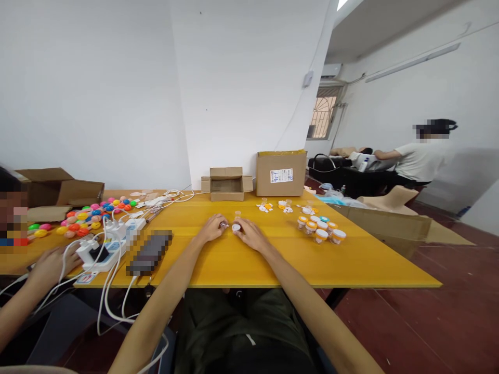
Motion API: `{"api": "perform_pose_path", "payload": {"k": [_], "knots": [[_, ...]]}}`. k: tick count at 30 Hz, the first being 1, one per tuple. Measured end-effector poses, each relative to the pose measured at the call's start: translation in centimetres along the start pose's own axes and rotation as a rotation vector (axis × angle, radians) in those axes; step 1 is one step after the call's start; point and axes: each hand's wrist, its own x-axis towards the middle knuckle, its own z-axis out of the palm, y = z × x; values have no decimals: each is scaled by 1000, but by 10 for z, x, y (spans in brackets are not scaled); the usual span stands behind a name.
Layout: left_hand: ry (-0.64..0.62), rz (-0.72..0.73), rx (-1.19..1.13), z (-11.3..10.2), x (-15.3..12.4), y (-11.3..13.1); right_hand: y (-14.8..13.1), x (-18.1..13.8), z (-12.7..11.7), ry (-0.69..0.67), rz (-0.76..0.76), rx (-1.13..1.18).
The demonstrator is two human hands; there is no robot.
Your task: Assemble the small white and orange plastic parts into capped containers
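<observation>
Both my hands rest on the yellow table (pixel 273 265), close together near its middle. My left hand (pixel 212 229) is closed, pinching a small clear vial (pixel 223 225) at its fingertips. Beside it, my right hand (pixel 249 234) is closed on a small white cap (pixel 236 227). Another small vial (pixel 237 213) stands upright just beyond the two hands. A cluster of several small jars with white and orange lids (pixel 322 229) sits to the right of my right hand. More loose caps and vials (pixel 286 207) lie farther back.
Two cardboard boxes (pixel 280 173) stand at the table's far edge. A white power strip with cables (pixel 105 246) and a dark device lie at left, near many coloured plastic pieces (pixel 89 215). Another person's hand (pixel 50 265) rests at left. Someone else sits at back right.
</observation>
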Motion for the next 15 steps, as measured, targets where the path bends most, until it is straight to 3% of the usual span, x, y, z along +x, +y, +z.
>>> {"api": "perform_pose_path", "payload": {"k": [8,15], "knots": [[3,24,-47,0,1,0,-2,1,-2,6,72,-148],[100,9,-113,1,3,-1,-2,2,4,158,-58,-194]]}}
